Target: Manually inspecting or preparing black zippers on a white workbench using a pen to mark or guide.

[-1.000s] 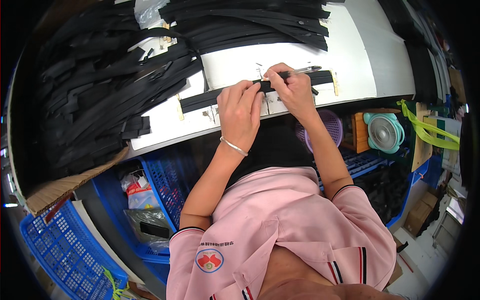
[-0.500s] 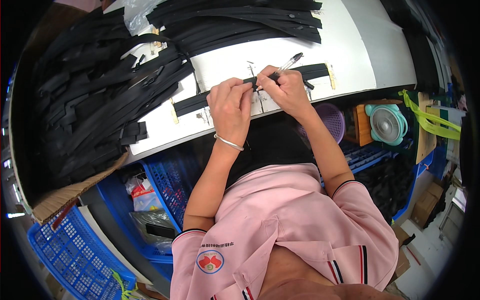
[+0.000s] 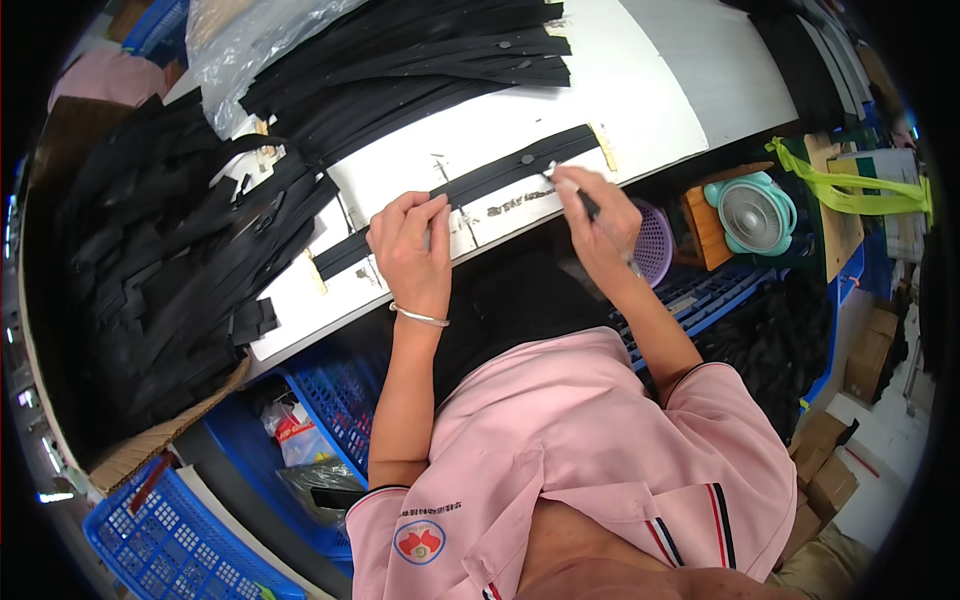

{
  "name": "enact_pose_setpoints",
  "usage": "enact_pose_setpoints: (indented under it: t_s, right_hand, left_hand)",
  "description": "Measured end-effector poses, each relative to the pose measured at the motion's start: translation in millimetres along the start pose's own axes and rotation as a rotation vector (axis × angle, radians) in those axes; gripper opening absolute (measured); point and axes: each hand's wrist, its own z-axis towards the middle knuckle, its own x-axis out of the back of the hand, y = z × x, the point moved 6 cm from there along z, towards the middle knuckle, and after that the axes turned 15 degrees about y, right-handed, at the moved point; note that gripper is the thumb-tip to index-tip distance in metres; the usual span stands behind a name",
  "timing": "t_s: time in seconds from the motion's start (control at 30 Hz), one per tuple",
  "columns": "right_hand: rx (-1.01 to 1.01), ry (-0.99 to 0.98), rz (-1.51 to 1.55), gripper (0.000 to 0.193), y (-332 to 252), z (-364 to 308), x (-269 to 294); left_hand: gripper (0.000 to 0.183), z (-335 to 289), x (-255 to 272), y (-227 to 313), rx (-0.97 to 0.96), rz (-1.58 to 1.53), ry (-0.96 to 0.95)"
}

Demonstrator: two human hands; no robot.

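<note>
A long black fabric strip (image 3: 495, 170) lies slantwise across the white board near the table's front edge, a small round dark spot on its right half. Bent fingers of my left hand (image 3: 412, 255) hold the strip down left of its middle, and cover part of it. My right hand (image 3: 605, 225) is closed around a pen (image 3: 588, 204), partly hidden by the fingers. The pen's tip points at the strip's lower edge, right of the spot; whether it touches cannot be made out. Pale tape pieces (image 3: 604, 148) sit at the strip's ends.
Many black strips lie in a layered stack (image 3: 420, 60) behind, with a tangled heap (image 3: 150, 240) at left. Clear plastic film (image 3: 235, 60) rests at the back. Below the table stand blue crates (image 3: 185, 535), a purple basket (image 3: 653, 245) and a teal fan (image 3: 752, 215).
My right hand has moved right, away from my left hand, and turned the pen tip toward the strip. The view has shifted; more of the strip's right half shows.
</note>
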Motion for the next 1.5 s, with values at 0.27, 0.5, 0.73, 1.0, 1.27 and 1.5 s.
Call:
enact_pose_setpoints:
  t_s: [0.27,0.5,0.73,1.0,1.27,1.5]
  right_hand:
    - [0.264,-0.002,-0.142,0.041,5.5,16.0,-4.9]
    - [0.357,-0.066,-0.309,0.041,23.3,-7.2,-6.3]
    - [0.395,-0.063,-0.364,0.034,23.2,-12.7,-6.3]
    - [0.354,-0.086,-0.286,0.032,24.5,-8.0,-1.4]
    - [-0.105,-0.152,0.006,0.025,40.8,32.3,5.1]
    - [-0.497,-0.33,0.284,0.019,66.6,31.3,-40.3]
  left_hand:
    - [0.013,0.3,-1.5,0.5,-0.03,0.013,0.014]
    - [0.013,-1.0,-1.3,-0.2,-0.034,0.037,0.002]
    - [0.014,2.8,-2.6,14.5,-0.067,0.076,0.002]
    - [0.011,9.4,-77.5,59.7,-0.093,-0.208,-0.074]
    - [0.008,5.9,-89.6,61.8,-0.132,-0.176,-0.075]
    - [0.009,6.2,-88.6,61.1,-0.112,-0.155,-0.065]
